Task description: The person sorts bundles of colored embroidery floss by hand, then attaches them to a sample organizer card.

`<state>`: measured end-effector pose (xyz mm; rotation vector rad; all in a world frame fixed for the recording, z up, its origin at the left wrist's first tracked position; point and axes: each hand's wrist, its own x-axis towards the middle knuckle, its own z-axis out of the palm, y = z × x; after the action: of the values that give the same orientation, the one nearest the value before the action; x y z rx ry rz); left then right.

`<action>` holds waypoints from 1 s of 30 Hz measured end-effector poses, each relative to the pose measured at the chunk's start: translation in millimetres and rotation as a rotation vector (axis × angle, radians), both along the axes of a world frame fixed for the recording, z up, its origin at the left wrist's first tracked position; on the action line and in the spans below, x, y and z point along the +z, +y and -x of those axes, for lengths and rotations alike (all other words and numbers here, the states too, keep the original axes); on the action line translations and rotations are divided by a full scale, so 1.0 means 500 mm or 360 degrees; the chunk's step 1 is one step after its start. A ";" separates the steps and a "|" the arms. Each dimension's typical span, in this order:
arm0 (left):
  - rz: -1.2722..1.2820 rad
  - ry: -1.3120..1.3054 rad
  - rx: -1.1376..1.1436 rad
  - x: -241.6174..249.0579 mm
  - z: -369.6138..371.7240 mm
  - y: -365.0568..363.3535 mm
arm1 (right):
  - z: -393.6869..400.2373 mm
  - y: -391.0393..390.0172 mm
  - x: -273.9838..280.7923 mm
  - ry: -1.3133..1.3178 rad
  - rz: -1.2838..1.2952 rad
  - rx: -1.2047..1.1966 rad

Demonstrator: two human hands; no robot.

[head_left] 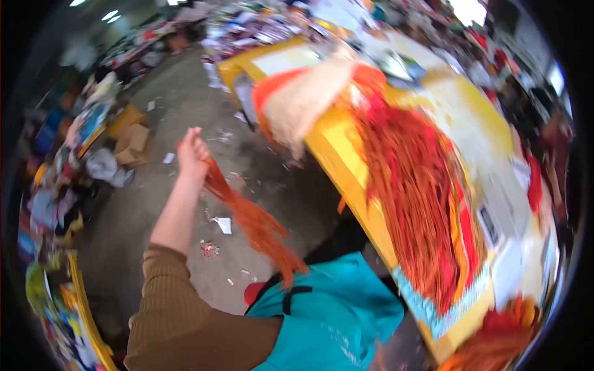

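My left hand [193, 154] is closed around one end of a bundle of orange strands [253, 221]. The arm reaches out over the floor, left of the table, and the bundle trails down toward the teal apron [328, 309]. On the yellow table a large pile of orange and red strands [408, 191] lies lengthwise, its near end over a light-blue fringed piece [427, 312]. A beige cloth [312, 102] with orange-red material beside it hangs over the table's far edge. My right hand does not show.
The yellow-edged table [356, 201] runs along my right, with a small device with a display [489, 224] on it. More orange-red strands [495, 334] are at lower right. A cardboard box [131, 145] and heaps of cloth stand at left; scraps litter the floor [161, 204].
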<state>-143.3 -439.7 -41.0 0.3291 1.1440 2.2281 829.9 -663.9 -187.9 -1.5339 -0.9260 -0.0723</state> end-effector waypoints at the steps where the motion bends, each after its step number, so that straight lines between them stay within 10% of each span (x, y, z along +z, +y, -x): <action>1: -0.0046 0.0003 -0.0256 0.000 -0.029 -0.005 | 0.060 -0.008 0.035 0.0050 0.0073 0.0067; 5: -0.0337 -0.0299 -0.1120 -0.038 -0.247 -0.021 | 0.290 0.013 0.153 0.0335 0.0271 0.0258; 6: -0.0373 -0.0432 -0.1281 -0.057 -0.303 -0.028 | 0.382 0.051 0.174 0.0654 0.0862 0.0073; 7: -0.0478 -0.0545 -0.1550 -0.079 -0.353 -0.035 | 0.480 0.097 0.215 -0.0119 0.0963 0.0439; 12: -0.0294 -0.0320 -0.2401 -0.132 -0.573 -0.081 | 0.753 0.227 0.247 0.0763 0.0866 0.1640; 15: 0.0211 0.0175 -0.2593 -0.069 -0.687 -0.103 | 0.824 0.261 0.277 0.0768 0.0910 0.1965; 17: -0.0153 0.0665 -0.2357 -0.069 -0.739 -0.105 | 0.839 0.273 0.287 0.0801 0.0978 0.2073; 30: 0.0459 -0.0084 -0.2573 -0.091 -0.771 -0.054 | 0.811 0.310 0.258 0.1092 0.0868 0.1974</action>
<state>242.4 -466.8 -86.4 0.7124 0.6462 0.6387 424.5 -508.8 -58.8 -1.0525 -1.2019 1.5861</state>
